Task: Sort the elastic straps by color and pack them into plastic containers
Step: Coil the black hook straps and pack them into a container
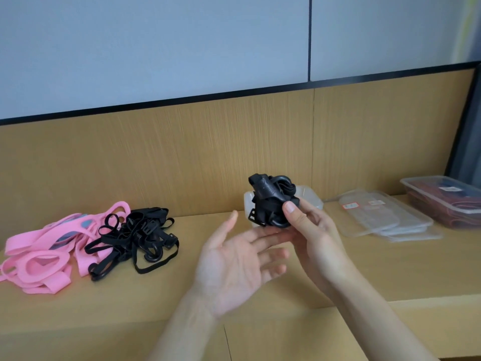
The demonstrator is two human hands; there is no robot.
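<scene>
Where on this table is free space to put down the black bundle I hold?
The table is bare between the black strap pile and the left hand, and in front of the lids. Pink straps crowd the left end; a filled container the right.

Bright, soft, even light; a yellow-green flare smears the edge at 2 o'clock. Shadows are faint, only a thin dark rim under the tangled pile of black elastic straps (132,238) at 8 o'clock. The whole frame is slightly soft, and the left hand (234,259) blurs at its fingertips. The crumpled wad of black straps (273,201) at centre shows little detail. The thin black trim strip (182,99) slants, and uprights at 3 o'clock lean with wide-angle distortion.
</scene>
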